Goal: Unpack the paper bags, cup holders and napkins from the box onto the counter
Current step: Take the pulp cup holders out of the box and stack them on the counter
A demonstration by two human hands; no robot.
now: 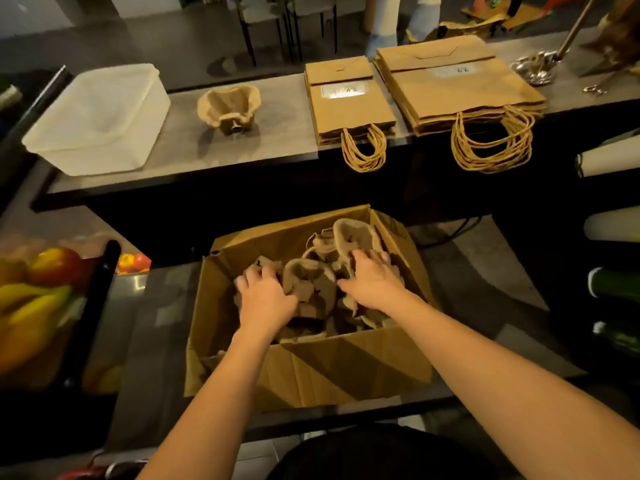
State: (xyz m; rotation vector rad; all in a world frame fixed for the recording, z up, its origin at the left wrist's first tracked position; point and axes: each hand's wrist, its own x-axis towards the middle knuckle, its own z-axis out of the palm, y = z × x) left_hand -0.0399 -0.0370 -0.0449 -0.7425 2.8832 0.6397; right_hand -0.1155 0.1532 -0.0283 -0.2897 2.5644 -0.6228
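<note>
While both hands sit inside the open brown cardboard box (pixel 311 368), we see the left hand (pixel 266 299) w/ fingers curled into the grey-brown moulded pulp cup holders (pixel 311 282), and the right hand (pixel 372 280) gripping the same pile. On the grey table (pixel 277 123) beyond: one pulp cup holder (pixel 228 107), a small stack of brown paper bags (pixel 348 102), a larger stack (pixel 457 84), a translucent plastic tub (pixel 98 116).
</note>
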